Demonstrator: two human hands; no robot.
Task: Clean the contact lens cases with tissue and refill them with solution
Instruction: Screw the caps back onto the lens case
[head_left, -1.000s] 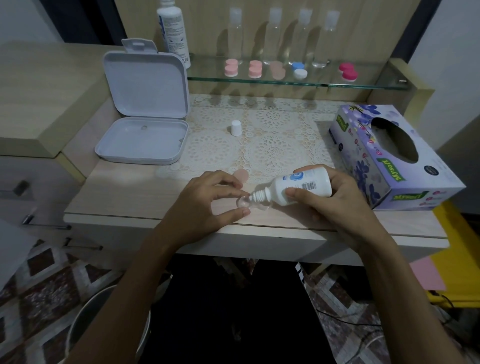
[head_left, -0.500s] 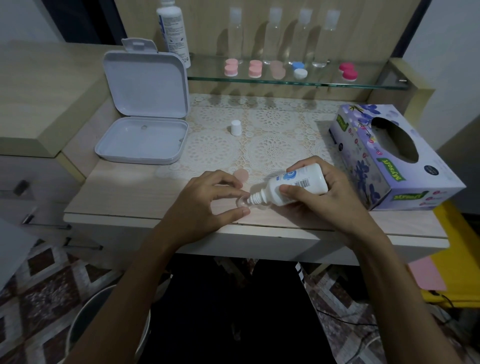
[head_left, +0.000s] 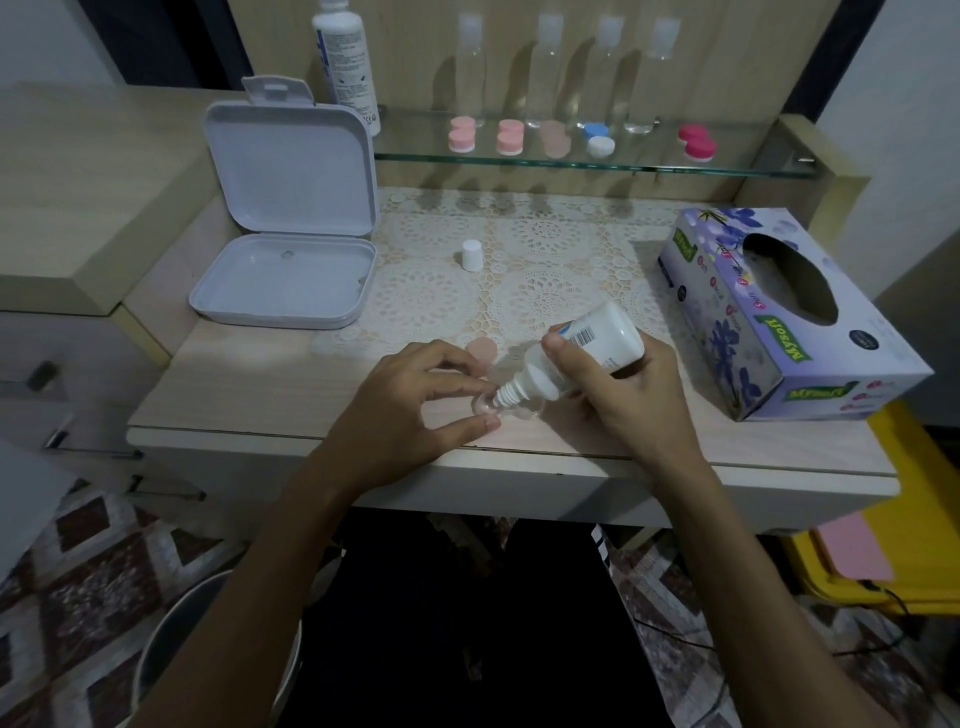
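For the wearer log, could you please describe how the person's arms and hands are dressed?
Both forearms are bare as far as the frame shows; no sleeves are visible. The left hand and right hand wear no gloves, and no rings, watch or bracelets are visible. The fingernails look short and unpainted.

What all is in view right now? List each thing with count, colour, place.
solution bottle: 1, white, tilted, nozzle over clear case
clear case: 1, desk front
loose lid: 1, pink, beside case
bottle cap: 1, white, on lace mat
hinged box: 1, grey, open, left
tissue box: 1, purple, right
shelf cases: 5 pairs, pink, peach, blue-white, magenta
tall bottle: 1, white, shelf left
left hand: pinches case
right hand: grips bottle
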